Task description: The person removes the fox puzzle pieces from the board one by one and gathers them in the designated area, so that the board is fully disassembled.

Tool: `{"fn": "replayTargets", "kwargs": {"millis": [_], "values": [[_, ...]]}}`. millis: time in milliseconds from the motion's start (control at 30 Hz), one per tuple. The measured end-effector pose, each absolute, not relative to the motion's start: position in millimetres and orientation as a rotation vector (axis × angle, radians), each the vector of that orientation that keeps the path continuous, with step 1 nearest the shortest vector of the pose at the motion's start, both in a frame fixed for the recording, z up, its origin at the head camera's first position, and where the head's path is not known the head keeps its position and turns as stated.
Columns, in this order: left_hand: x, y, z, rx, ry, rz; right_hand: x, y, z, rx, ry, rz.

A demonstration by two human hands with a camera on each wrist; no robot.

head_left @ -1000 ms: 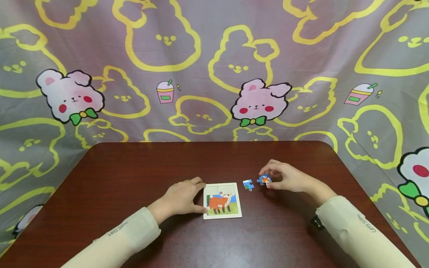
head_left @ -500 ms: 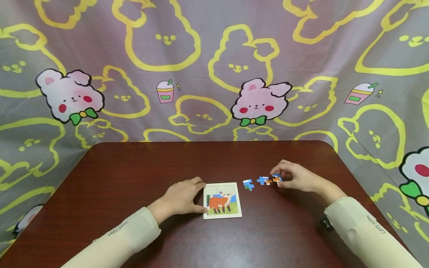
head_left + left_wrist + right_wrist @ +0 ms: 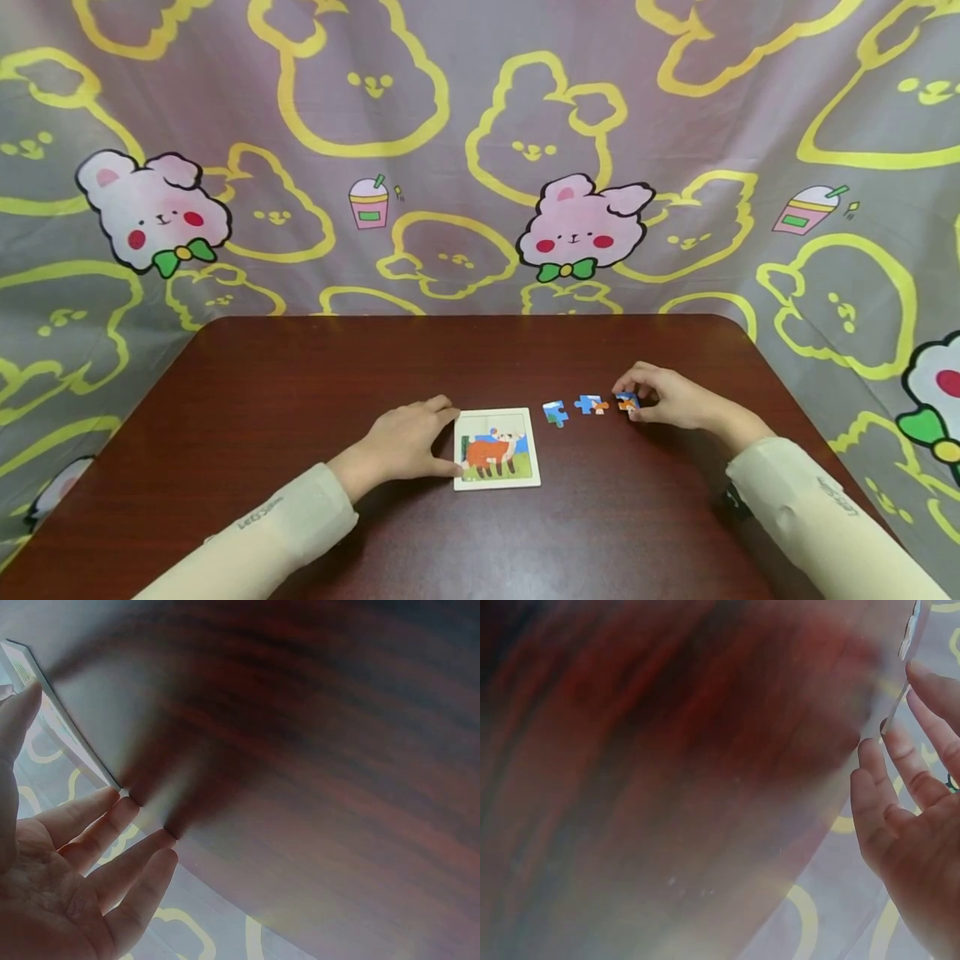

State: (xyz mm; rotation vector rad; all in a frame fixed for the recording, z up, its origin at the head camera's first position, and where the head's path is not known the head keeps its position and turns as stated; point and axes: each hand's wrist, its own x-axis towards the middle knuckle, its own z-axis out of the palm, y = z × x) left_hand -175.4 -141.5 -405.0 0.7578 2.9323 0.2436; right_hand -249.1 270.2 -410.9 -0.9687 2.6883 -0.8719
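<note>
A jigsaw board (image 3: pixel 534 450) with a pale frame and a red panda picture lies on the table. My left hand (image 3: pixel 405 440) rests at its left side, thumb at the near corner and forefinger at the far one. In the left wrist view the fingers of my left hand (image 3: pixel 67 885) reach out fairly straight along the board's edge (image 3: pixel 67 724). To the right, my right hand (image 3: pixel 671 400) pinches a blue-and-orange puzzle piece (image 3: pixel 625 402) at the table top. In the right wrist view that piece (image 3: pixel 896 709) shows edge-on between thumb and fingers of my right hand (image 3: pixel 922 847).
Two loose puzzle pieces lie between board and right hand: a blue-and-green piece (image 3: pixel 555 412) and a blue piece with orange (image 3: pixel 590 405). The dark brown table (image 3: pixel 375 358) ends in front of a cartoon-printed curtain (image 3: pixel 450 183).
My right hand has moved right with one puzzle piece, drawing it apart from the middle piece, which now lies fully uncovered. The left hand and the board have stayed put.
</note>
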Motion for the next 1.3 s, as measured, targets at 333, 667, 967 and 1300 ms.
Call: {"fn": "replayTargets", "kwargs": {"millis": [333, 667, 967, 1300], "values": [[-177.6, -141.1, -404.2, 0.768, 2.93, 0.239, -251.8, 269.3, -413.5, -0.97, 2.754, -0.761], [-177.6, -142.9, -406.8, 0.771, 2.935, 0.23, -252.3, 267.7, -415.7, -0.972, 2.758, -0.75], [-176.7, -142.9, -406.2, 0.773, 2.931, 0.232, -251.7, 251.5, -410.5, -0.94, 2.759, -0.729], [-176.5, -142.4, -405.8, 0.77, 2.928, 0.244, -247.5, 207.6, -399.6, -1.029, 2.662, -0.772]]}}
